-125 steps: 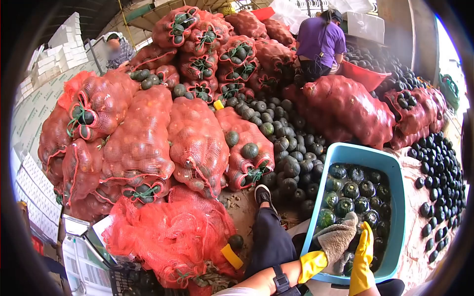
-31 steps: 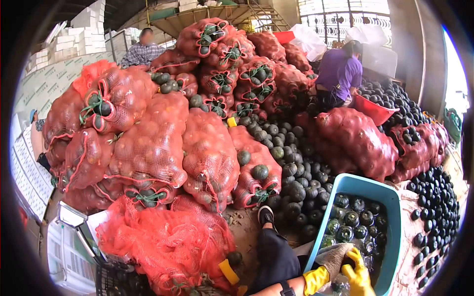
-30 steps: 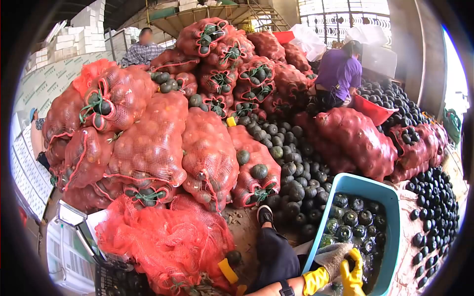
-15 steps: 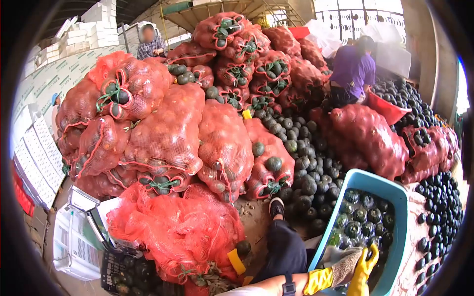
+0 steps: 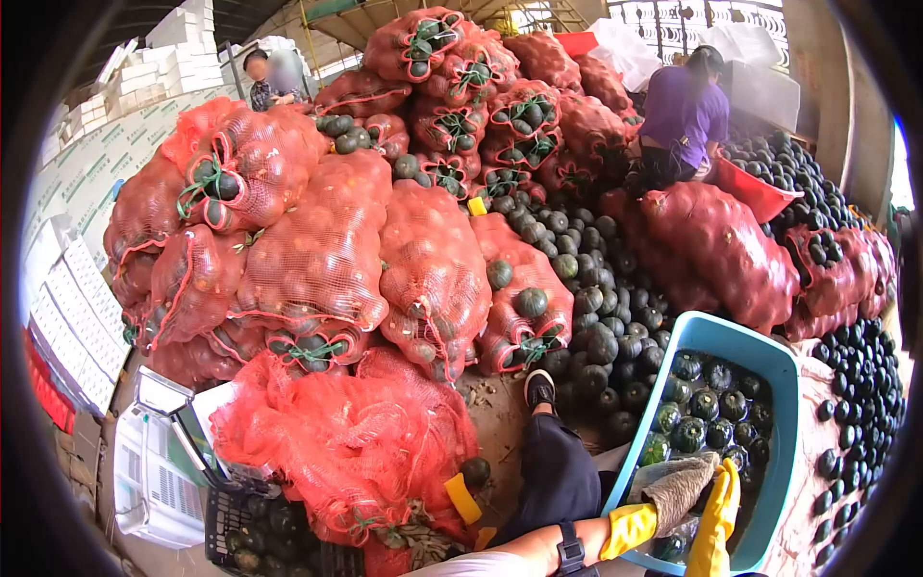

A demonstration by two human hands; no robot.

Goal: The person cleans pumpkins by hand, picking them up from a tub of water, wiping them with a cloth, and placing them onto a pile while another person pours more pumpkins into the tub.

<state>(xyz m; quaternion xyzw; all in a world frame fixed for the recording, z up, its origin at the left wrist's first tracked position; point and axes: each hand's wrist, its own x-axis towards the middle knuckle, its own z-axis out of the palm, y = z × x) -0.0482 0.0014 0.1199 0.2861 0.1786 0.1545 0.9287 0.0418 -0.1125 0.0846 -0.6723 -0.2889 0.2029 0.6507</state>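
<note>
My left hand [image 5: 679,492], in a yellow rubber glove, is covered from the cuff forward by a grey-brown cloth [image 5: 663,469], so its fingers are hidden. Close against the cloth's right end is my right hand [image 5: 719,510], also yellow-gloved, its fingers stretched upward and held together. Anything between the two hands is out of sight. Both are over the near part of a blue tub [image 5: 787,452] of water. Dark green squashes [image 5: 688,435] sit in the water just beyond them.
Loose squashes [image 5: 602,344] are heaped left of the tub; more lie in rows [image 5: 856,385] at right. Full red mesh sacks [image 5: 317,240] are piled ahead. Red netting [image 5: 336,433] and a black crate [image 5: 219,527] are at left. A person in purple [image 5: 685,111] bends by a red basin [image 5: 755,202].
My right hand has turned from a curved, thumb-apart shape to straighter fingers beside the cloth. Both hands have shifted slightly up in view. The person at the back left has moved their head.
</note>
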